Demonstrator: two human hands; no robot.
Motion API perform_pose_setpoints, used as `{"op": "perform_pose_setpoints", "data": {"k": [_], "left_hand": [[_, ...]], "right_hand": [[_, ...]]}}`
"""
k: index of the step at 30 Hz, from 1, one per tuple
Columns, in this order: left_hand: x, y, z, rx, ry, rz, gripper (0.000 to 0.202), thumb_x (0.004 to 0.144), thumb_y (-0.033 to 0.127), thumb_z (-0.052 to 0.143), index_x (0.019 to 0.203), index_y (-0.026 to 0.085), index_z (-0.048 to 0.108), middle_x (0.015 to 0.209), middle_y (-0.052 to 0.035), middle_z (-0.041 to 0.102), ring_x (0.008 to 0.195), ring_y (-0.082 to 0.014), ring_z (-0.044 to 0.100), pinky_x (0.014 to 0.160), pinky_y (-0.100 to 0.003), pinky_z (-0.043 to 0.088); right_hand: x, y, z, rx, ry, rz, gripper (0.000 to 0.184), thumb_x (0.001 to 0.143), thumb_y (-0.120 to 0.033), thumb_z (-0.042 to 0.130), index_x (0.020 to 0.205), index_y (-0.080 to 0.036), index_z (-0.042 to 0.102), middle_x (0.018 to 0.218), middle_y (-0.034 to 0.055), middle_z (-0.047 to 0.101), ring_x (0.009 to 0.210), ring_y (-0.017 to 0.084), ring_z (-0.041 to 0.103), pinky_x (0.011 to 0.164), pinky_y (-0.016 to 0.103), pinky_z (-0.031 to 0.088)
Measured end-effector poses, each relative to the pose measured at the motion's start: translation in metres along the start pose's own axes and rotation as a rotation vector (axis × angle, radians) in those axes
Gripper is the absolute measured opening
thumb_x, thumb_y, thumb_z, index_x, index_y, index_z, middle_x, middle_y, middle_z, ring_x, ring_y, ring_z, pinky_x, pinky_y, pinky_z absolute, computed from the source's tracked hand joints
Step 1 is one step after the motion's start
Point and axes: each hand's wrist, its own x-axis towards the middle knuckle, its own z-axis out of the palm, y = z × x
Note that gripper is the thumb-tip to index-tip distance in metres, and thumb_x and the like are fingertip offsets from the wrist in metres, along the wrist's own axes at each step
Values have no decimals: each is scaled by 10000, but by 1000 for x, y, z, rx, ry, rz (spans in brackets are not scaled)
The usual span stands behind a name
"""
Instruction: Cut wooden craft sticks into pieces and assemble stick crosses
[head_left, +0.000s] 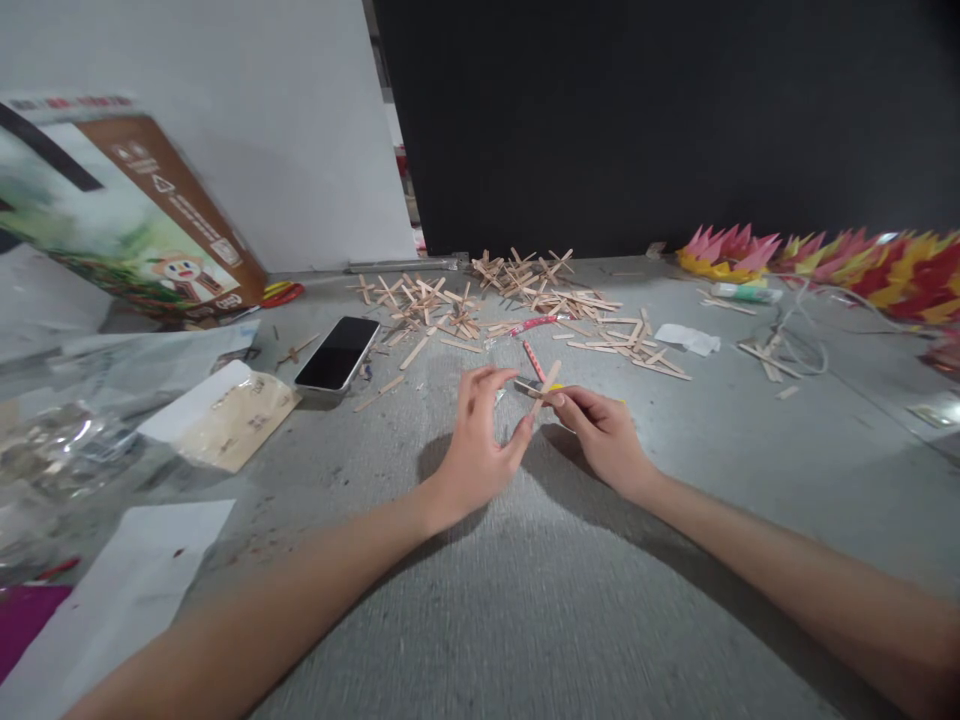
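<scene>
My right hand [602, 437] pinches a flat wooden craft stick [550, 379] between thumb and fingertips, over the middle of the grey table. The stick slants upward, and a second piece seems to cross it at the pinch. Facing it from the left is my left hand [484, 440], its thumb and fingers apart in a wide curve. The left thumb tip is at the stick's lower end; whether it touches I cannot tell. Behind the right fingers lies a mostly hidden yellow item [556, 387]. A red patterned strip [533, 360] lies just beyond.
Crossed craft sticks [517, 275] are heaped at the back, with loose sticks [637, 345] beside them. Leftward are a phone [339, 354], a paper packet [236, 420] and a printed box [165, 215]. Folded paper pieces [727, 250], a glue stick [746, 293] and a white cable [821, 340] are rightward.
</scene>
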Motion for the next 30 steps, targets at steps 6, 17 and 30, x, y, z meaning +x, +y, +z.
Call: {"op": "perform_pose_setpoints", "data": {"k": [6,17,30], "left_hand": [[3,0,-2,-86,-169,49,189,1027,251,629,1215,232,627,1129,-62,690,988,-179,669,925,-340,553],[3,-11,-7,-87,-232,144,133,1065,269,577,1110,218,691,1053,-63,735,1006,-187,693,925,-325,535],[-4,-10,-1,-601,-369,-188,563,791,411,902,1221,235,584,1220,-90,677,1145,-239,672,1010,-392,537]], "right_hand": [[0,7,-4,-209,-40,-260,245,1087,-327,512,1003,-216,714,908,49,743,846,191,698,759,303,502],[-6,3,-7,-420,-83,-600,105,1063,-185,554,1091,-226,646,910,54,680,850,204,657,772,328,533],[-11,0,-7,-369,-32,-738,255,1025,-103,583,1239,-240,601,1010,76,726,918,219,678,802,371,572]]}}
